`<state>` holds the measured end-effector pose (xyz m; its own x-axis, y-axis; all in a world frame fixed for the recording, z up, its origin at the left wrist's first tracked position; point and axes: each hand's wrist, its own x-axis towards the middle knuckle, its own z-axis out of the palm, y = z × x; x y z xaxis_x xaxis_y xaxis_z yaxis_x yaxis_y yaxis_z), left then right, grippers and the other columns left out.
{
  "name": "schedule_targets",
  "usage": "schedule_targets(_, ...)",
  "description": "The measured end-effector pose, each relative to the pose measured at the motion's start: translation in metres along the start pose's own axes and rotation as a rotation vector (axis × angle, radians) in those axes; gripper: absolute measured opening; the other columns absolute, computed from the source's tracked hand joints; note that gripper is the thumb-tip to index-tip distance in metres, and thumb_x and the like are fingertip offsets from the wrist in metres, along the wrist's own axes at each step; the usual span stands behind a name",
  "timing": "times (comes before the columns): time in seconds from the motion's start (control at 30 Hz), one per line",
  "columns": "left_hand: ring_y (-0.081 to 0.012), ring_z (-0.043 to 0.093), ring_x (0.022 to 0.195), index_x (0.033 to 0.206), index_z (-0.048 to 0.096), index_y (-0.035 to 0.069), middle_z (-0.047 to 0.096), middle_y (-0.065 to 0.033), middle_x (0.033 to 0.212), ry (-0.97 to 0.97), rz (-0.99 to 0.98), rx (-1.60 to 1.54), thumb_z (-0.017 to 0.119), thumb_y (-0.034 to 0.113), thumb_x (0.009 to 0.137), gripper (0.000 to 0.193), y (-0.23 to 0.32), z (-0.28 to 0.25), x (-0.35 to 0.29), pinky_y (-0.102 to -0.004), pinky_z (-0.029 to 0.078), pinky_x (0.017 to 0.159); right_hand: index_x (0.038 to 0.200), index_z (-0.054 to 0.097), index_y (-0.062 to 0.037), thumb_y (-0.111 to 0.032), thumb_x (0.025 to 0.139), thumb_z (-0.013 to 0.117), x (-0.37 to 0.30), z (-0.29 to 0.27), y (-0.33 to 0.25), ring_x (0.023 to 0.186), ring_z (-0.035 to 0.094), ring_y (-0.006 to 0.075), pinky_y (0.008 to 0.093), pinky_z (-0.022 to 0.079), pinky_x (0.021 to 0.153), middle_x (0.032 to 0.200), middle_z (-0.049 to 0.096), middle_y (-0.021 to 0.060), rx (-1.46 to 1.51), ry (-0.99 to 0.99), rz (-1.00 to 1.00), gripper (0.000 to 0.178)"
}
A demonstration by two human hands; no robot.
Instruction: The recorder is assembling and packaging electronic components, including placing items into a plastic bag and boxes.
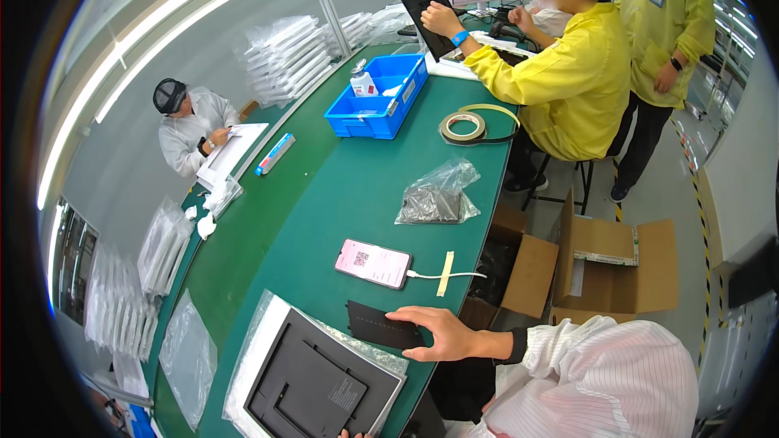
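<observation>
My right hand [442, 334] grips the right end of a thin, dark rectangular plate [369, 323], fingers along its upper edge and thumb below. The plate is just beyond a black flat panel [296, 385] with a white border, which lies on clear plastic wrap at the near end of the bench. Of my left hand [355, 435] only some fingertips show, at the panel's near edge by the bottom of the picture; the rest is cut off. Past the plate lies a phone [373, 264] with its screen lit and a white cable attached.
On the green bench [324, 186] are a bag of small dark parts [438, 201], tape rolls [462, 127], a blue bin [380, 97] and a blue-and-white box [274, 154]. Cardboard boxes [617, 268] stand right. Co-workers in yellow [568, 81] and white [191, 134] work nearby.
</observation>
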<state>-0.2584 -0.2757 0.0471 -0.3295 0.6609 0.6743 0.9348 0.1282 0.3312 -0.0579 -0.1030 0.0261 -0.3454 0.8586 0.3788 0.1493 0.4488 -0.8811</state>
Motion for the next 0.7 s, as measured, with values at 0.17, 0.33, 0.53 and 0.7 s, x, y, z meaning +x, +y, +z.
schedule_targets(0.17,-0.0342,0.058,0.091,0.081,0.064,0.0,0.064,-0.0176,0.096,0.008,0.013,-0.005,0.063,0.009,0.08,0.009,0.0012,0.0041,0.0009,-0.0441,0.042,0.085,0.124,0.05,-0.0042,-0.025,0.069,0.069,0.0017,-0.0013,0.0026,0.106,0.055,0.0287,0.0336,0.043,0.091,0.12,0.054,0.0166,0.013,0.004,0.005,0.062)
schedule_targets(0.33,-0.0345,0.058,0.089,0.08,0.063,0.0,0.064,-0.0181,0.095,0.019,0.028,0.005,0.063,0.009,0.08,0.009,0.0016,0.0034,0.0012,-0.0439,0.042,0.083,0.124,0.049,-0.0053,-0.029,0.072,0.069,0.0013,0.0013,0.0058,0.102,0.056,0.0305,0.0351,0.045,0.087,0.115,0.055,0.0164,-0.001,0.023,-0.053,0.061)
schedule_targets(0.53,-0.0344,0.058,0.088,0.08,0.063,0.0,0.064,-0.0181,0.094,0.017,0.033,-0.004,0.063,0.009,0.081,0.01,0.0014,0.0038,0.002,-0.0439,0.043,0.082,0.125,0.049,-0.0051,-0.031,0.073,0.069,0.0011,0.0003,0.0059,0.103,0.055,0.0307,0.0357,0.044,0.088,0.116,0.054,0.0163,-0.02,0.017,-0.043,0.061)
schedule_targets(0.7,-0.0346,0.058,0.088,0.08,0.063,0.0,0.064,-0.0186,0.094,0.017,0.039,0.007,0.062,0.01,0.082,0.011,0.001,0.0038,0.0021,-0.044,0.043,0.082,0.125,0.049,-0.0049,-0.031,0.072,0.069,0.0015,0.0009,0.0062,0.103,0.056,0.0303,0.0355,0.045,0.087,0.116,0.054,0.0161,-0.003,0.015,-0.046,0.062)
